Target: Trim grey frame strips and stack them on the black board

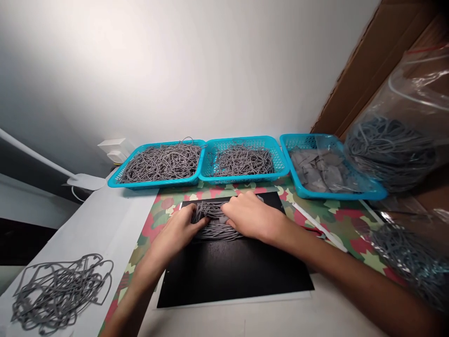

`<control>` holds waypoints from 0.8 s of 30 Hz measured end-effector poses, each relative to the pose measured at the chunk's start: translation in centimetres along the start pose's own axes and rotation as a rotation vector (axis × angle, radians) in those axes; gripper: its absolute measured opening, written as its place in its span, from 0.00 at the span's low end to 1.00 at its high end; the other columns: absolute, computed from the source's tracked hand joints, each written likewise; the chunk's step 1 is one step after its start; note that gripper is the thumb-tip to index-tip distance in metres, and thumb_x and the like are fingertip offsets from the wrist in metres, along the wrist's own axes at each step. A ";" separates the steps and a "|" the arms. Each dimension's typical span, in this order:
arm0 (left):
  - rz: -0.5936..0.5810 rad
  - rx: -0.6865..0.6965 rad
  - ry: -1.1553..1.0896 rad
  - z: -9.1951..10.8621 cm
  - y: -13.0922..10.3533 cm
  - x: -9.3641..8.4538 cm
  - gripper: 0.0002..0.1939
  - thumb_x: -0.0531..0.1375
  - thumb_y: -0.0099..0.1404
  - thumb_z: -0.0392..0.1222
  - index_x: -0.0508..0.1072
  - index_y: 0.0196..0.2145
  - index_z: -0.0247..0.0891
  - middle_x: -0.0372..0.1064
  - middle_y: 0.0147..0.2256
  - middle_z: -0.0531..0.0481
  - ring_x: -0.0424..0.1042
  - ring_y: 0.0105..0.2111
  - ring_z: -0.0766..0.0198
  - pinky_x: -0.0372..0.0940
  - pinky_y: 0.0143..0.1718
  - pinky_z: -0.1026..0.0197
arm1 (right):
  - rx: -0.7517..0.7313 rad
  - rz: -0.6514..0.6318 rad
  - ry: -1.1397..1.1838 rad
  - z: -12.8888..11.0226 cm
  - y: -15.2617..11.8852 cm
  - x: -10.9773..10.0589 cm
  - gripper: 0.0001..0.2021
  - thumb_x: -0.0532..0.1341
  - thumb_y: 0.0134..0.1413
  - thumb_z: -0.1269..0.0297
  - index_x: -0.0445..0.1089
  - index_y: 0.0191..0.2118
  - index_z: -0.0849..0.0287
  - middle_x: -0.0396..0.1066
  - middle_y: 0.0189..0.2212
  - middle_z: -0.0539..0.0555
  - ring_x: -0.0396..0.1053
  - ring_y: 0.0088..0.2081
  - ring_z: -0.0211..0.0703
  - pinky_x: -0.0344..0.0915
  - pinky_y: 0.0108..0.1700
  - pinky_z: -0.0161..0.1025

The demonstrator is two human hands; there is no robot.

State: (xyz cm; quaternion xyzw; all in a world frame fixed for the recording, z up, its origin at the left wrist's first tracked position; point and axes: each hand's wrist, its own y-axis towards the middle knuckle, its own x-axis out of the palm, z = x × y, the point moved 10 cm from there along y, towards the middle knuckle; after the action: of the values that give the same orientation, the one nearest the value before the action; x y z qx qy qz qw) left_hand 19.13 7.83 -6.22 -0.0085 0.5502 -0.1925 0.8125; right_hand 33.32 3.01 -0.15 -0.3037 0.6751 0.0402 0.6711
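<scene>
A bundle of thin grey cords (220,231) lies across the far part of a black mat (231,274). My left hand (184,222) grips the bundle's left end, its thumb reaching over the strands and its other fingers partly hidden. At the right end, my right hand (250,215) is closed over the cords with the knuckles up. A small flat grey piece (223,219) shows beside the right thumb; I cannot tell whether it is pinched. Strands run roughly level between both hands.
Behind the mat stand a left blue basket (156,184) and a middle blue basket (245,178) of grey cords. A right blue basket (333,194) holds flat grey pieces. Loose cords (63,292) lie front left. Bagged cords (393,145) and a white strip (319,227) are at right.
</scene>
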 end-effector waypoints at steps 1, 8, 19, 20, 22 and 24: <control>0.008 -0.008 -0.004 0.0 -0.1 0.0 0.15 0.61 0.73 0.51 0.63 0.31 0.46 0.73 0.30 0.53 0.75 0.33 0.54 0.58 0.33 0.57 | -0.009 -0.001 0.000 -0.1 0.0 0.0 0.11 0.64 0.79 0.73 0.85 0.54 0.65 0.88 0.51 0.69 0.85 0.58 0.60 0.74 0.55 0.45; 0.032 -0.020 -0.004 0.2 -0.8 0.4 0.15 0.62 0.73 0.51 0.65 0.31 0.46 0.74 0.30 0.50 0.73 0.32 0.52 0.55 0.33 0.56 | -0.040 -0.038 0.003 -0.5 0.1 0.4 0.08 0.67 0.74 0.73 0.87 0.48 0.64 0.89 0.44 0.69 0.87 0.48 0.58 0.75 0.52 0.46; 0.027 0.038 -0.033 1.5 -0.9 -1.1 0.13 0.56 0.76 0.45 0.60 0.32 0.47 0.75 0.33 0.49 0.76 0.36 0.50 0.59 0.35 0.55 | -0.045 -0.003 0.027 -0.1 0.3 0.3 0.11 0.64 0.75 0.76 0.87 0.47 0.65 0.88 0.45 0.70 0.87 0.50 0.60 0.72 0.51 0.46; 0.026 0.055 -0.046 1.8 -0.8 -1.2 0.10 0.56 0.76 0.44 0.62 0.33 0.47 0.77 0.34 0.48 0.77 0.37 0.50 0.61 0.37 0.55 | -0.044 0.005 0.037 -0.1 0.3 0.3 0.11 0.65 0.74 0.77 0.87 0.47 0.64 0.88 0.43 0.69 0.87 0.49 0.59 0.72 0.51 0.45; 0.026 0.078 -0.068 2.3 -0.8 -1.5 0.07 0.55 0.75 0.45 0.64 0.36 0.47 0.78 0.36 0.49 0.77 0.38 0.50 0.64 0.38 0.55 | -0.043 0.026 0.063 0.0 0.4 0.3 0.10 0.66 0.74 0.76 0.87 0.46 0.63 0.88 0.42 0.68 0.86 0.48 0.58 0.71 0.51 0.45; 0.031 0.085 -0.077 2.7 -0.9 -1.7 0.07 0.55 0.74 0.47 0.63 0.36 0.47 0.76 0.34 0.50 0.75 0.35 0.52 0.63 0.37 0.55 | -0.042 0.054 0.094 -0.1 0.5 0.2 0.09 0.66 0.74 0.74 0.87 0.46 0.62 0.88 0.43 0.67 0.86 0.48 0.57 0.70 0.51 0.44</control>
State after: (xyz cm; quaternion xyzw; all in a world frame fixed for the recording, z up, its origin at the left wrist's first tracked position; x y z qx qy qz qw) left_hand 20.75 7.01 -3.41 0.0269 0.5100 -0.2027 0.8355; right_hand 33.00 3.27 -0.49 -0.3009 0.7130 0.0583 0.6307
